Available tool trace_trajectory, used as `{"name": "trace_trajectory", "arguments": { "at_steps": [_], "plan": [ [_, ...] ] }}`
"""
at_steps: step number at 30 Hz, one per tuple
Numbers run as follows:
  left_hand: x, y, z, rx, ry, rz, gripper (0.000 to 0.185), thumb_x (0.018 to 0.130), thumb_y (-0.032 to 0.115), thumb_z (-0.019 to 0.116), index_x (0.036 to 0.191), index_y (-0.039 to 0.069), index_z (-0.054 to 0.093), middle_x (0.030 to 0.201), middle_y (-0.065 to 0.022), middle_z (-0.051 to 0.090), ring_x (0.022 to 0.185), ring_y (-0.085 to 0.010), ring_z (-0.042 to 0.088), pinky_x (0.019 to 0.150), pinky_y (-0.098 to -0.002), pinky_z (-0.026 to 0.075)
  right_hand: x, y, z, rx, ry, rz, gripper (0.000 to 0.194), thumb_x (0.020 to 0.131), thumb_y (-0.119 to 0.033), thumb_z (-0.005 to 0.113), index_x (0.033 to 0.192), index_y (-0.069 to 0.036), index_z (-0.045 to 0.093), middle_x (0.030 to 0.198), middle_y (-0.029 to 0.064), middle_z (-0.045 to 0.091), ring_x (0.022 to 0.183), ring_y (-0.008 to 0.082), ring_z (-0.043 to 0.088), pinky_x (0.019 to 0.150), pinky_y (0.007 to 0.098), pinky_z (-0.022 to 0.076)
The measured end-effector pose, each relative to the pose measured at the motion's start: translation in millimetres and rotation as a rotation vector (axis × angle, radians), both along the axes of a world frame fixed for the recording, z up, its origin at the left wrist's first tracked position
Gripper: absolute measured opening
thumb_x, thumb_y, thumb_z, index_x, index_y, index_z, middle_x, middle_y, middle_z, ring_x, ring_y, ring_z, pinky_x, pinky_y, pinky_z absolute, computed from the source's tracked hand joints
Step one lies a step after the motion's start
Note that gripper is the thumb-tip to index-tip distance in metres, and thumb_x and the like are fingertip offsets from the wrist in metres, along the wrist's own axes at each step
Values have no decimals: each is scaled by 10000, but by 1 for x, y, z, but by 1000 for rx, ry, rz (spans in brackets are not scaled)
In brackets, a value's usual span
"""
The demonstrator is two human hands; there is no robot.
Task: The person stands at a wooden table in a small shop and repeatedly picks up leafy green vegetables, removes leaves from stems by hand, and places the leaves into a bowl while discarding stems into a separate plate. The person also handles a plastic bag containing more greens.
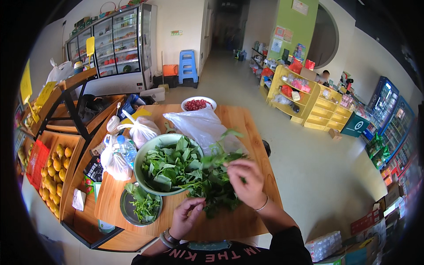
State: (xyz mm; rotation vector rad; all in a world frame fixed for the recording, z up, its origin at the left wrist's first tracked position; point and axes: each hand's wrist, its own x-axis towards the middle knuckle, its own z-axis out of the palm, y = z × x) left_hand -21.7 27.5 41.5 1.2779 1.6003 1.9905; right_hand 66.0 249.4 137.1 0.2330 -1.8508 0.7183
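A pile of leafy greens (217,185) lies on the wooden table (255,132). My right hand (246,180) is raised over the pile's right side, its fingertips closed on a blurred leafy sprig (217,157). Near the pile's lower left edge is my left hand (188,213), thumb and forefinger close together; whether a stem is between them cannot be told. Left of the pile stands a large pale green bowl (140,177) filled with picked leaves (172,165). A smaller round metal dish (125,207) below it holds stems and some leaves (144,203).
Behind the pile lies a clear plastic bag (202,126), with a white bowl of red pieces (198,104) at the far edge. White plastic bags (116,162) and a water bottle (127,149) stand left of the large bowl. A fruit stand (71,149) adjoins the table's left side.
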Motion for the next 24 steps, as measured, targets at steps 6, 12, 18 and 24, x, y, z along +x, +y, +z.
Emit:
{"name": "trace_trajectory", "arguments": {
  "at_steps": [6, 12, 18, 24],
  "plan": [
    [-6, 19, 14, 11, -526, -235, 339, 1109, 207, 536, 1384, 24, 609, 1205, -114, 724, 1122, -207, 697, 982, -357, 561, 5, -25, -34, 241, -192, 106, 264, 860, 72, 749, 1106, -23, 741, 1195, 133, 663, 1119, 302, 702, 1022, 437, 565],
    [-3, 31, 6, 167, -922, -388, 280, 1079, 189, 599, 1329, 74, 653, 1261, -52, 706, 1171, -185, 673, 1046, -379, 528, 12, -38, -57, 207, -184, 18, 285, 853, 88, 753, 1121, -8, 748, 1178, 125, 655, 1089, 311, 700, 941, 407, 580],
    [-2, 33, 2, 226, -1108, -510, 142, 1075, 154, 600, 1201, 130, 660, 1150, 0, 709, 1056, -133, 685, 976, -342, 546, 18, -42, -61, 221, -216, 27, 291, 855, 76, 747, 1137, 6, 732, 1217, 138, 661, 1110, 348, 679, 950, 433, 569],
    [-4, 35, 0, 233, -943, -429, 141, 1060, 100, 614, 1198, 101, 644, 1141, -7, 688, 1054, -137, 689, 958, -322, 587, 16, -33, -45, 221, -168, -31, 324, 820, 33, 763, 1139, -8, 728, 1211, 111, 698, 1003, 301, 667, 853, 401, 571]
  ]
}}
